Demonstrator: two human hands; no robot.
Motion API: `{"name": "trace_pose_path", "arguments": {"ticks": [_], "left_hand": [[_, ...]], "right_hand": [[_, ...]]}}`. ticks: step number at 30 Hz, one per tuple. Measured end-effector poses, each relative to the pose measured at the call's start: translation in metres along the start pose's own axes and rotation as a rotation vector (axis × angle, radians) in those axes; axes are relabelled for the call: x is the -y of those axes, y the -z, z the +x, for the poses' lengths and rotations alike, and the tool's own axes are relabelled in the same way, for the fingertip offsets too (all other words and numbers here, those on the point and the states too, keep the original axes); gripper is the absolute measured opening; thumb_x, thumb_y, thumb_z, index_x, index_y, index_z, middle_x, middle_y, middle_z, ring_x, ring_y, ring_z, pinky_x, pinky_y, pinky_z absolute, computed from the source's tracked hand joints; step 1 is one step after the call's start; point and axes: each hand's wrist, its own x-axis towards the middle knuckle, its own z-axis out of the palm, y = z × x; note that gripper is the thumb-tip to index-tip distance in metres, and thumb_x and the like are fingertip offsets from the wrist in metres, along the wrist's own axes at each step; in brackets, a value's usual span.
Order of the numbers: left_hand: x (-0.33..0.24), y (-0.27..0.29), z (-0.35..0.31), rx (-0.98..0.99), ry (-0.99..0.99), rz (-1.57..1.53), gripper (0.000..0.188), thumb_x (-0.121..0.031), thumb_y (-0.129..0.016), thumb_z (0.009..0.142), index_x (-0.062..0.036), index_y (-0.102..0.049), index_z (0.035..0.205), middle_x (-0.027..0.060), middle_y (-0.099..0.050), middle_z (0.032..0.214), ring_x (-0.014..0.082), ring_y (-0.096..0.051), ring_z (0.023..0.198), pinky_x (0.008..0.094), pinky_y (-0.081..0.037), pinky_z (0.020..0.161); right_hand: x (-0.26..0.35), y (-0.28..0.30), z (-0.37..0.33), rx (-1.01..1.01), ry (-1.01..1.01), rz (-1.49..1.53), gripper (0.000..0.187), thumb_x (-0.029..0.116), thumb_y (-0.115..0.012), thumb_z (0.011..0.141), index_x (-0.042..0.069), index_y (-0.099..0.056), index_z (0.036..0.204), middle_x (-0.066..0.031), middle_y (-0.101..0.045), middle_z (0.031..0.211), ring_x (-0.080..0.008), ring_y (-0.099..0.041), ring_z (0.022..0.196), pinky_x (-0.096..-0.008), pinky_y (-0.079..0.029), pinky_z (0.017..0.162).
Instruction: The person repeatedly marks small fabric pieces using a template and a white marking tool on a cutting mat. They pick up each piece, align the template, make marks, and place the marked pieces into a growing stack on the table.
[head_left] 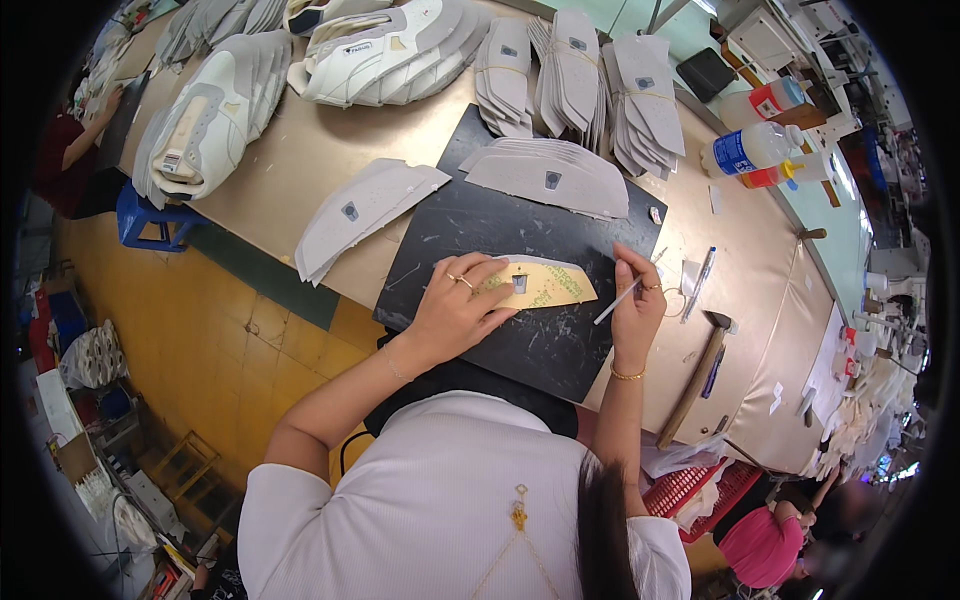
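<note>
My left hand (458,302) presses a yellow template (560,288) with a small cutout down over a grey shoe piece (515,260), whose edge shows behind it. The fingers lie on the template's left end, the thumb along its near edge. Held between the fingers of my right hand (637,305) is a slim pale pen (618,303), slanting toward the template but apart from it. Both hands are over a scuffed black board (545,345). A fanned stack of grey shoe pieces (590,190) lies at the board's far edge, each visible mark dark and shield-shaped. More marked pieces (370,205) lie to the left.
Bundled grey pieces (572,75) and stacked shoe uppers (215,120) stand at the back. To the right are a hammer (695,385), a pen (703,275) and plastic bottles (750,150). A red basket (690,490) sits below the table's right edge.
</note>
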Motion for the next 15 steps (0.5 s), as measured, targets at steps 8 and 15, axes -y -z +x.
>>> {"name": "trace_pose_path", "arguments": {"ticks": [8,15], "left_hand": [[0.005,0.003,0.003,0.001,-0.028,0.056,0.028,-0.023,-0.083,0.079,-0.0077,-0.074,0.101,0.0093,-0.065,0.129,0.0278,-0.056,0.117,0.0432,-0.042,0.097],[0.005,0.002,0.004,-0.008,-0.034,0.05,0.028,-0.024,-0.081,0.081,-0.0069,-0.074,0.102,0.01,-0.065,0.129,0.0278,-0.056,0.116,0.0429,-0.042,0.097]], "right_hand": [[0.002,-0.008,-0.004,0.048,0.002,0.022,0.019,0.008,-0.064,0.1,0.001,-0.072,0.116,-0.0086,-0.074,0.111,-0.0156,-0.066,0.103,-0.0272,-0.049,0.092],[0.006,-0.01,-0.006,0.065,0.001,-0.006,0.019,0.008,-0.065,0.1,0.002,-0.073,0.116,-0.0085,-0.074,0.111,-0.0156,-0.066,0.102,-0.0275,-0.05,0.092]]}}
